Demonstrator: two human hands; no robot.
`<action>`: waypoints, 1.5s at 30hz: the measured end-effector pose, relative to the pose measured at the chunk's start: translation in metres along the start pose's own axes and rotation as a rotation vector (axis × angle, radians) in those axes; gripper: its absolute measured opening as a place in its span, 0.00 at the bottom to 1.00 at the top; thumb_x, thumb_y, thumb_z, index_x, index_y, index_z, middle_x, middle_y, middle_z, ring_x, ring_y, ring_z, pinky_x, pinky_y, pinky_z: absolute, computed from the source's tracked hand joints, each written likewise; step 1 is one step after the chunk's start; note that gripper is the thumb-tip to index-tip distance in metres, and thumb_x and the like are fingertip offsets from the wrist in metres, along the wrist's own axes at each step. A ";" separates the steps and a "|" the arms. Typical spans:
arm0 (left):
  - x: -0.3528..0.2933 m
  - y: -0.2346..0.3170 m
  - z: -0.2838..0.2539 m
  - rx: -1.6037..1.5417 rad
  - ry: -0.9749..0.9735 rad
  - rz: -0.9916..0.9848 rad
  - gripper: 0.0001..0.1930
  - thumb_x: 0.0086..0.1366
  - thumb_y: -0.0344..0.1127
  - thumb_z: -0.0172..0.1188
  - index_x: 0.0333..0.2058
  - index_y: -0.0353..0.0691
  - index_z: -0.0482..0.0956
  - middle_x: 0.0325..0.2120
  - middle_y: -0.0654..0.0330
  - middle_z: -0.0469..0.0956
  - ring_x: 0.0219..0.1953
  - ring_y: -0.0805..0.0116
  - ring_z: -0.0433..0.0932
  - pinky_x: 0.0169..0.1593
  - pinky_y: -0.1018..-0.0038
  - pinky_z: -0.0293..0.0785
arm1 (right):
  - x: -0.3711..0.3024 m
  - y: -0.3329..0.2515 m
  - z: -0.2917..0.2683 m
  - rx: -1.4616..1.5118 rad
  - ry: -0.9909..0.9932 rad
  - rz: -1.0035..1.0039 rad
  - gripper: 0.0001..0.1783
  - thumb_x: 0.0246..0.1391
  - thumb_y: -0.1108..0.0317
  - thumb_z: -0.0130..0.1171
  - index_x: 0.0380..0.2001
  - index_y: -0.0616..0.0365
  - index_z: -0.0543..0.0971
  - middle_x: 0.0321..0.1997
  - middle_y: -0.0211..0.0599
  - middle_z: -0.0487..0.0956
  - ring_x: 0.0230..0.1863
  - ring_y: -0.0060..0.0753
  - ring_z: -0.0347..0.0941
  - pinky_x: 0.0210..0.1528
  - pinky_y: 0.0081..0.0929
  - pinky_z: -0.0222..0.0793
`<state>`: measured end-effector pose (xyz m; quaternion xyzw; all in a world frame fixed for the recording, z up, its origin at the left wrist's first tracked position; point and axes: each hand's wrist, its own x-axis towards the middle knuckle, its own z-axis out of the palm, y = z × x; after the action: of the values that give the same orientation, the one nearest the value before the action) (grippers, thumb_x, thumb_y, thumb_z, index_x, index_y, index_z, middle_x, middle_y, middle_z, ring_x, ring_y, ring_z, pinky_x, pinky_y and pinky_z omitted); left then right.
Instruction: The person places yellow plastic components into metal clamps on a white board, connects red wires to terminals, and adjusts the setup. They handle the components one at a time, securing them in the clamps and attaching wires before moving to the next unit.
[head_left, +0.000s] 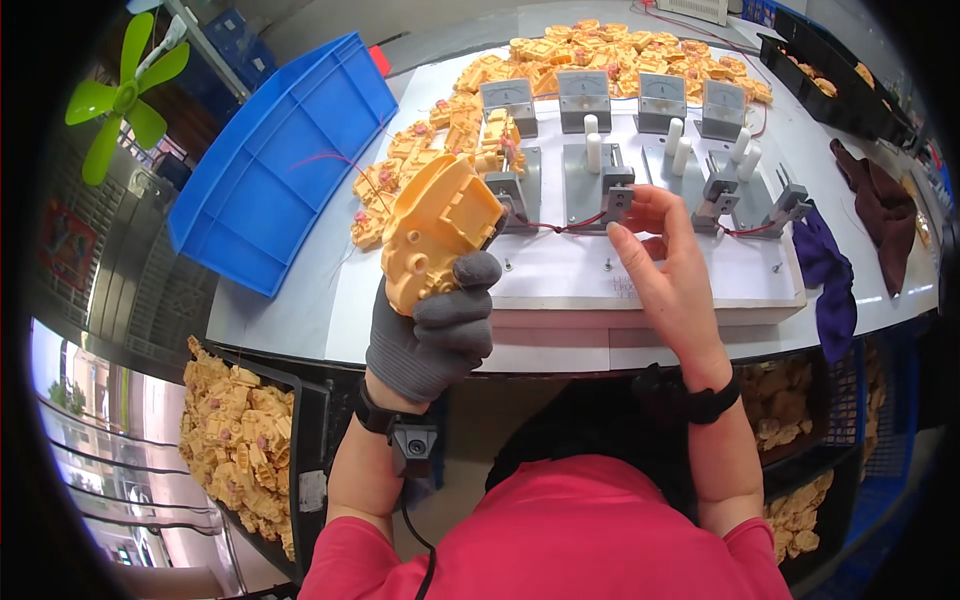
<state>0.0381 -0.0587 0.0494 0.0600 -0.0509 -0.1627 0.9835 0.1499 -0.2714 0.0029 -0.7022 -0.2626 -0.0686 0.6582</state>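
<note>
I am holding one yellow plastic housing in my gray-gloved left grip, just off the centre of my view towards eleven o'clock, raised above the near part of the worktop. Its long axis is running from about seven o'clock to one o'clock, and a rectangular recess on it is sitting towards two o'clock. The left grip is closing its fingers round the lower end. My bare right grip is standing half curled beside a gray clamp, thumb and fingers parted and nothing visibly held; I cannot tell whether a fingertip is touching the clamp. Towards one o'clock I am counting four meters in a row and six white posts, standing in three pairs. A heap of similar housings is lying behind the meters, too many to count. One blue bin is tilting at ten o'clock, one black tray is lying at two, and two cloths are resting near three, one purple cloth and one brown cloth.
</note>
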 end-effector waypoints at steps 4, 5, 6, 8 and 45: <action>0.002 -0.002 0.000 -0.036 0.015 -0.009 0.26 0.70 0.42 0.47 0.62 0.35 0.57 0.36 0.58 0.69 0.16 0.84 0.63 0.19 0.86 0.64 | 0.007 0.001 -0.002 0.139 -0.011 0.000 0.21 0.58 0.65 0.62 0.53 0.57 0.72 0.43 0.34 0.77 0.43 0.26 0.74 0.47 0.26 0.67; 0.003 -0.002 0.000 0.002 0.021 0.002 0.25 0.71 0.43 0.46 0.61 0.36 0.58 0.36 0.59 0.70 0.15 0.83 0.62 0.19 0.86 0.63 | 0.007 0.001 -0.001 0.126 -0.009 -0.003 0.20 0.58 0.65 0.61 0.52 0.56 0.72 0.43 0.33 0.77 0.43 0.26 0.74 0.47 0.25 0.67; 0.004 -0.001 -0.002 0.040 0.026 0.012 0.25 0.71 0.45 0.45 0.60 0.36 0.59 0.35 0.59 0.70 0.15 0.83 0.61 0.19 0.86 0.62 | 0.006 0.001 -0.001 0.112 -0.008 -0.006 0.19 0.58 0.65 0.61 0.52 0.55 0.73 0.42 0.32 0.77 0.43 0.25 0.74 0.47 0.24 0.67; 0.005 0.001 -0.002 0.197 0.059 0.033 0.24 0.72 0.49 0.43 0.58 0.37 0.61 0.34 0.59 0.71 0.13 0.83 0.60 0.18 0.85 0.61 | 0.005 0.000 -0.001 0.090 -0.014 -0.016 0.18 0.58 0.65 0.62 0.51 0.54 0.74 0.41 0.31 0.76 0.42 0.24 0.74 0.46 0.23 0.68; 0.188 0.020 0.064 2.935 0.362 -0.214 0.40 0.67 0.64 0.45 0.66 0.38 0.56 0.50 0.40 0.76 0.47 0.51 0.79 0.49 0.66 0.74 | 0.004 -0.002 -0.015 0.185 -0.114 -0.075 0.17 0.54 0.64 0.64 0.45 0.59 0.76 0.36 0.36 0.75 0.36 0.27 0.75 0.43 0.26 0.72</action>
<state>0.2133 -0.1074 0.1309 0.9985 -0.0409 -0.0277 0.0219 0.1560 -0.2846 0.0082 -0.6307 -0.3311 -0.0285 0.7013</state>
